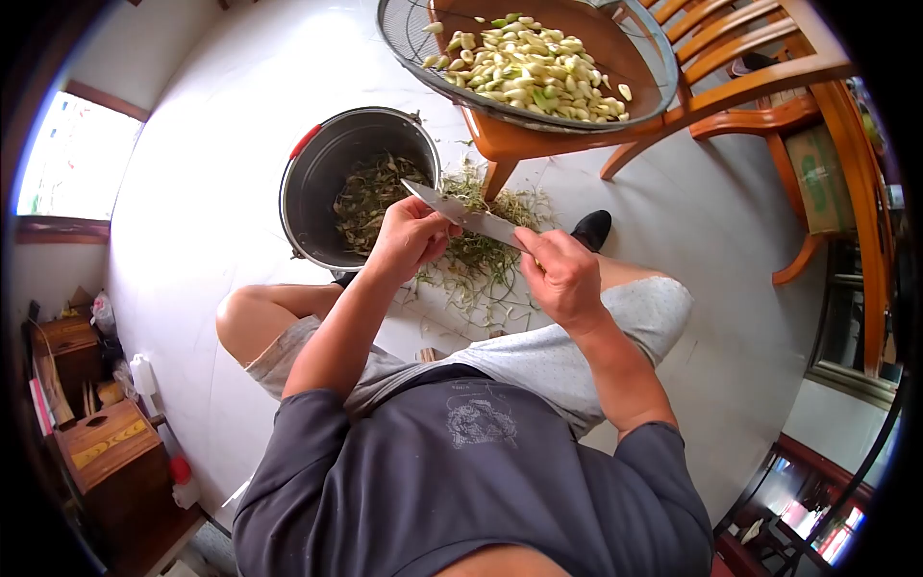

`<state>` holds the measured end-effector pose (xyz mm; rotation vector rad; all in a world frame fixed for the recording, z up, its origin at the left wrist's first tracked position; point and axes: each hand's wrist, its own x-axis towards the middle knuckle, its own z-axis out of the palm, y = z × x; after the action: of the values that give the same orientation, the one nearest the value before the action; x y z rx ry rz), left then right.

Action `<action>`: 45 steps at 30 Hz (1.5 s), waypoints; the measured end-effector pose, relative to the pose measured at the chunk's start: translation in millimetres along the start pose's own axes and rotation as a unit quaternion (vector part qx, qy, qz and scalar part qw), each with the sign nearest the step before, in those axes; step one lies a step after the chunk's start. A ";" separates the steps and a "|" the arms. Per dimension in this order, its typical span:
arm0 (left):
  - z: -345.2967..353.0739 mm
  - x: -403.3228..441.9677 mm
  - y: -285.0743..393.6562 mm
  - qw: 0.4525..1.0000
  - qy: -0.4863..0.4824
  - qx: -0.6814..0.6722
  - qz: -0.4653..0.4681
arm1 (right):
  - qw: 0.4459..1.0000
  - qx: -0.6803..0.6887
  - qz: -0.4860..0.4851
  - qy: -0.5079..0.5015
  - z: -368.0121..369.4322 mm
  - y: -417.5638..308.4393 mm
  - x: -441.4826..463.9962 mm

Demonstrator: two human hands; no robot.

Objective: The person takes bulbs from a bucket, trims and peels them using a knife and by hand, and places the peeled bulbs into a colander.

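My right hand [562, 274] is closed around the handle of a knife [488, 226], whose broad metal blade points up and left. The blade's front part lies beside my left hand [413, 236], which is closed with fingertips pinched together near it. Whatever the left fingers hold is too small or hidden to make out. Both hands are above the floor between my knees. Under the knife, green and straw-coloured trimmings [481, 264] are scattered on the tiles. A dark bucket [308, 207] with a red handle grip stands left of them, with dry peelings inside.
A round mesh basket [659, 72] with many pale, bulb-like pieces [538, 72] rests on a wooden chair [500, 135] ahead. Another wooden chair [784, 125] and a cardboard box [819, 181] are at right. Small wooden cabinets [111, 447] and bottles stand at left.
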<state>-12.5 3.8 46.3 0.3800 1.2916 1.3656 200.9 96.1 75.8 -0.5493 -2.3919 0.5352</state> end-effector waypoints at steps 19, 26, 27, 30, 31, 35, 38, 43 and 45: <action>24.5 -2.2 1.5 0.998 0.027 0.062 0.002 | 0.999 -0.035 -0.002 0.002 -3.9 8.2 -12.7; 21.5 1.1 -2.3 0.998 0.028 0.049 -0.005 | 1.000 -0.029 -0.008 0.003 -3.7 7.6 -11.0; 21.9 1.0 -2.0 0.998 0.030 0.048 -0.008 | 1.000 -0.027 -0.010 0.005 -3.2 7.9 -11.3; 21.0 1.7 -3.6 0.999 0.027 0.038 -0.013 | 0.999 -0.028 -0.014 0.008 -2.0 8.7 -12.0; 21.0 1.6 -3.8 0.999 0.026 0.033 -0.014 | 0.999 -0.031 -0.014 0.007 -1.8 8.7 -12.0; 21.3 1.8 -5.5 0.999 0.035 0.022 -0.019 | 0.999 -0.034 -0.014 0.003 -3.4 6.4 -10.3; 19.2 3.4 -8.8 0.999 0.036 0.031 -0.020 | 1.000 -0.024 -0.011 0.006 -4.2 5.1 -9.6; 20.0 2.0 -9.7 0.999 0.034 0.008 -0.027 | 0.999 -0.036 0.005 -0.007 2.1 11.6 -18.7; 19.3 1.8 -11.1 0.999 0.025 -0.008 -0.029 | 0.999 -0.034 0.025 -0.016 3.2 14.5 -21.7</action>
<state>8.3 11.2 42.8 0.2970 1.3230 1.3428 218.2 96.4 56.0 -0.6358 -2.4391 0.4886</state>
